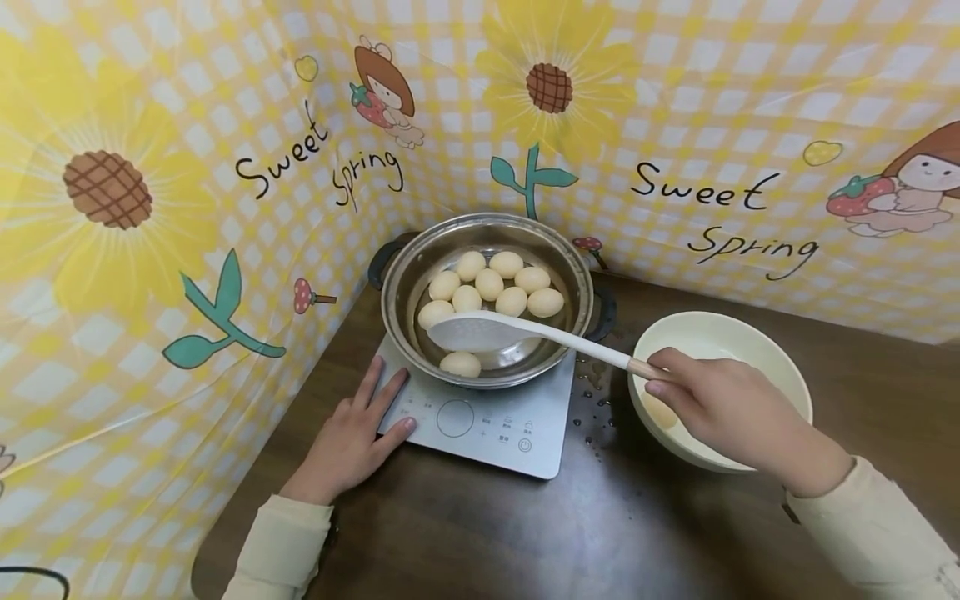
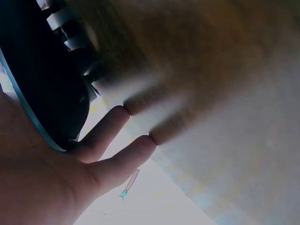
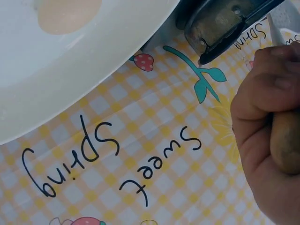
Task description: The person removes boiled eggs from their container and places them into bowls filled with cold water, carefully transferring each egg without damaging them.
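My right hand [image 1: 723, 408] grips the wood-coloured handle end of a large white spoon [image 1: 480, 330]. The spoon's head is over the near left part of a steel pot [image 1: 397, 321], overlapping some of the eggs [image 1: 489, 284] there in the head view. Several pale eggs lie in the pot, and one sits apart near its front wall. Beneath the right hand is a cream bowl [image 1: 795, 375] with an egg [image 3: 70, 14] in it. The left hand [image 1: 352, 442], fingers spread, rests along the left edge of the induction cooker [image 1: 487, 433] under the pot.
Dark pot handles [image 1: 603, 315] stick out on both sides. Water drops [image 1: 592, 417] dot the dark wooden table [image 1: 480, 533] between cooker and bowl. Yellow checked cloth [image 1: 450, 92] with sunflowers covers the walls close behind the pot and on the left.
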Motion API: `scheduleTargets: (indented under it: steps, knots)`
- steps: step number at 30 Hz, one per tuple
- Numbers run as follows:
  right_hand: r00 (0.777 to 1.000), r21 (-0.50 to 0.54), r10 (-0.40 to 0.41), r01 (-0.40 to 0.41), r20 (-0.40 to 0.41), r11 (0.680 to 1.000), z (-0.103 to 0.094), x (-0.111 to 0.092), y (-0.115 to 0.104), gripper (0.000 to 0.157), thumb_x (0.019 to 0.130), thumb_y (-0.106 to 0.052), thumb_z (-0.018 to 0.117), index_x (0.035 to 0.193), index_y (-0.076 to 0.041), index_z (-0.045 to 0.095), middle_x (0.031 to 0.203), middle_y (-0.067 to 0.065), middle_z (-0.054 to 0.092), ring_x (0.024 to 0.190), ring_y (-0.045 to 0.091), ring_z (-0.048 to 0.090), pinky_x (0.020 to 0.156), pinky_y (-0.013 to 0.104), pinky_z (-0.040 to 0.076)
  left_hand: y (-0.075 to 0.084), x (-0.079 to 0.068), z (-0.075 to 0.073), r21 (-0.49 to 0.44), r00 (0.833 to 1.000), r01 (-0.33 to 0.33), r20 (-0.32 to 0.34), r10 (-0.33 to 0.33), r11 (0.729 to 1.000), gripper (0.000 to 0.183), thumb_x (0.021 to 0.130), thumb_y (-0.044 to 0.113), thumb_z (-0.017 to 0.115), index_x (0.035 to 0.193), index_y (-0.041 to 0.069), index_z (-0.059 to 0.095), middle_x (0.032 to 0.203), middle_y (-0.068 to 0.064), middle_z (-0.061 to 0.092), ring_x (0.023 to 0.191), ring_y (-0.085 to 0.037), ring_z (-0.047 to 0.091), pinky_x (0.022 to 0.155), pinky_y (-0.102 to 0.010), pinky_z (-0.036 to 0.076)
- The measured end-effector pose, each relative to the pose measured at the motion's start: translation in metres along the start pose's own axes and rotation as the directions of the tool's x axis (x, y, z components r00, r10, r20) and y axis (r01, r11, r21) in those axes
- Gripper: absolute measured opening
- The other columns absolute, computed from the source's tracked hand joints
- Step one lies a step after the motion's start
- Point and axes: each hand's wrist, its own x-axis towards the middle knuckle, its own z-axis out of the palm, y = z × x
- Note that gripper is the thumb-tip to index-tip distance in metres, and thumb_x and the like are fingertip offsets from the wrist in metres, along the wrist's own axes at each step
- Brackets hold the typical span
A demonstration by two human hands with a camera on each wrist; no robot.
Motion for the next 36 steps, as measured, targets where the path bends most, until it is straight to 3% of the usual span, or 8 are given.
scheduleTargets:
  steps: [9, 25, 28, 34, 36]
  knots:
    - [0.998, 0.019, 0.025, -0.026, 0.055, 0.999, -0.007, 0.004, -0.004, 0.024, 0.094, -0.015, 0.073, 0.113, -0.019, 0.059, 0.059, -0.019, 0.037, 0.048, 0.003, 0.032, 0.049, 0.027, 0.034, -0.002, -0.001, 0.003, 0.003, 1.0, 0.007, -0.002, -0.007, 1.0, 0.071, 0.103, 0.05, 0.054, 0.161, 0.017, 0.032, 0.168, -0.015, 0.005, 0.118, -0.057, 0.05, 0.087, -0.068, 0.043]
    - [0.975, 0.064, 0.066, -0.081, 0.213, 0.995, -0.025, 0.014, -0.015, 0.006, 0.101, -0.02, 0.066, 0.104, -0.022, 0.062, 0.057, -0.014, 0.035, 0.048, 0.003, 0.028, 0.048, 0.026, 0.031, -0.001, -0.002, 0.0, -0.003, 1.0, 0.011, -0.013, -0.011, 1.0, 0.07, 0.103, 0.049, 0.055, 0.16, 0.016, 0.033, 0.168, -0.017, 0.007, 0.116, -0.057, 0.05, 0.087, -0.068, 0.043]
    - [0.96, 0.064, 0.096, -0.117, 0.264, 0.991, -0.027, 0.018, -0.017, 0.004, 0.103, -0.023, 0.063, 0.099, -0.022, 0.061, 0.057, -0.012, 0.037, 0.049, 0.004, 0.029, 0.048, 0.027, 0.031, -0.001, -0.002, -0.001, -0.003, 1.0, 0.022, -0.005, -0.022, 1.0, 0.071, 0.103, 0.05, 0.055, 0.16, 0.016, 0.032, 0.168, -0.016, 0.006, 0.117, -0.056, 0.05, 0.088, -0.068, 0.043]
    - [0.919, 0.061, 0.138, -0.172, 0.37, 0.983, -0.028, 0.028, -0.018, 0.017, 0.105, -0.021, 0.057, 0.088, -0.019, 0.056, 0.059, -0.009, 0.037, 0.05, 0.007, 0.032, 0.049, 0.027, 0.032, -0.001, -0.002, 0.0, -0.005, 1.0, 0.011, -0.012, -0.011, 1.0, 0.07, 0.102, 0.05, 0.056, 0.16, 0.016, 0.034, 0.168, -0.017, 0.008, 0.116, -0.057, 0.051, 0.087, -0.068, 0.043]
    - [0.894, 0.072, 0.16, -0.208, 0.418, 0.976, -0.03, 0.032, -0.017, 0.021, 0.106, -0.022, 0.054, 0.086, -0.017, 0.055, 0.059, -0.006, 0.039, 0.047, 0.009, 0.035, 0.048, 0.029, 0.034, -0.001, -0.002, 0.0, -0.001, 1.0, 0.009, -0.011, -0.009, 1.0, 0.07, 0.102, 0.05, 0.055, 0.16, 0.016, 0.034, 0.168, -0.017, 0.007, 0.116, -0.057, 0.051, 0.087, -0.068, 0.043]
